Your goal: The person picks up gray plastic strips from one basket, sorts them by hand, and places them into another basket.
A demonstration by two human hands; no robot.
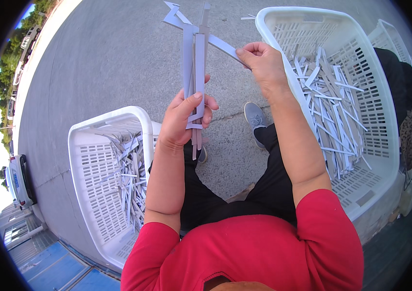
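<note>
My left hand [186,114] is closed round an upright bundle of long, thin white and grey strips [199,68]. The strips look like flat card or plastic; which of the two I cannot tell. Some stick out at angles above the hand, and their lower ends hang below it. Between thumb and fingers, my right hand [264,63] pinches the end of one white strip [227,50]. That strip slants down to the right from the bundle and crosses it near the top.
At my right stands a large white plastic basket [387,116] with loose strips [332,111] heaped inside. Another white basket [97,189] at my left also holds strips [133,179]. Concrete ground [109,63] lies ahead. A white car [18,182] is at the far left.
</note>
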